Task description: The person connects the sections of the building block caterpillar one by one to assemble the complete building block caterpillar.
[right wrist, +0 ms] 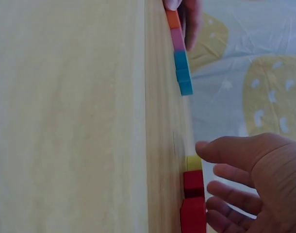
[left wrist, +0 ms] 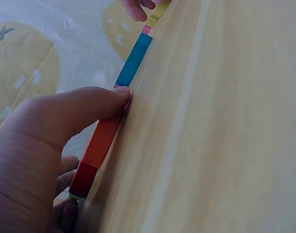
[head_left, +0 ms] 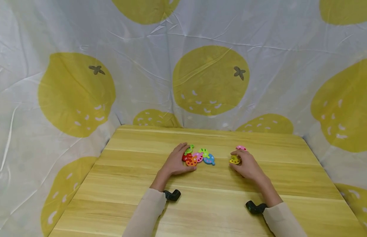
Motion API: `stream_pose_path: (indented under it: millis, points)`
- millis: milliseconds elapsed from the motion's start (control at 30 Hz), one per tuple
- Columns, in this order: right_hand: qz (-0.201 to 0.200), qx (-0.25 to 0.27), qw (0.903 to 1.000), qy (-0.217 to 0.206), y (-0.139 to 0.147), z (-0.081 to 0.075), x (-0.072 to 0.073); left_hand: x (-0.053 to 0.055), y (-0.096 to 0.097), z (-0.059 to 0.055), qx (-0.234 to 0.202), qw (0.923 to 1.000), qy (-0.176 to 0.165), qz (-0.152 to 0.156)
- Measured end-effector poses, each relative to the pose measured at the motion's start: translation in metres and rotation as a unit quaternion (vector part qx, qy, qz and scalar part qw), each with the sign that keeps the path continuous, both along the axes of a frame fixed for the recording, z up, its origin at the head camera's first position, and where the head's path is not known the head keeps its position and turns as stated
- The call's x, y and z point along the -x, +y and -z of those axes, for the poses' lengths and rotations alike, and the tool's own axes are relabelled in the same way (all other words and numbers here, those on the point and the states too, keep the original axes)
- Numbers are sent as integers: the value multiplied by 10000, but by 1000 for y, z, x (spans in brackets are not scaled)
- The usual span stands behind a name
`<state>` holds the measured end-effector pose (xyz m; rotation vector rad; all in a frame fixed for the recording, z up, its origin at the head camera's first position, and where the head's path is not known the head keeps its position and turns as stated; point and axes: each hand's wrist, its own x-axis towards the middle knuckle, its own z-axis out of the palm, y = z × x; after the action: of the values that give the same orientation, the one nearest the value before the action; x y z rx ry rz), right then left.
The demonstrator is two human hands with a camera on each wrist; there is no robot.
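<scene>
A caterpillar-shaped number puzzle of joined colored pieces lies flat on the table. Its green head piece (head_left: pixel 189 150) and red piece (head_left: pixel 187 158) sit beside my left hand (head_left: pixel 175 161), followed by orange (head_left: pixel 191 161), pink, light green and blue (head_left: pixel 209 159) pieces. That hand holds the joined end, thumb along the near edge by the orange and pink pieces, fingers toward the head. My right hand (head_left: pixel 247 165) is around a loose yellow piece (head_left: pixel 235 160), thumb and fingers bent loosely about it; firm contact does not show. Past its fingers lies another pink piece (head_left: pixel 241 147).
Red pieces (right wrist: pixel 193 216) stand near the right hand in the right wrist view. The wooden table (head_left: pixel 207 204) meets a lemon-print curtain (head_left: pixel 142 79) at the back and sides. A black device (head_left: pixel 172 195) is worn on each wrist.
</scene>
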<state>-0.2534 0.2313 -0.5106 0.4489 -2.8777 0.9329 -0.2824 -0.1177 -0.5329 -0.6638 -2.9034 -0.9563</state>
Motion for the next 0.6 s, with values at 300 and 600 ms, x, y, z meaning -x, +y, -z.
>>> stream_pose_path:
  millis: [300, 600]
  points:
    - [-82, -153, 9998, 109, 4, 1, 1, 1, 2, 2, -130, 9998, 24, -176]
    - [-129, -186, 9997, -56, 5, 1, 1, 0, 3, 3, -168, 9992, -4, -369]
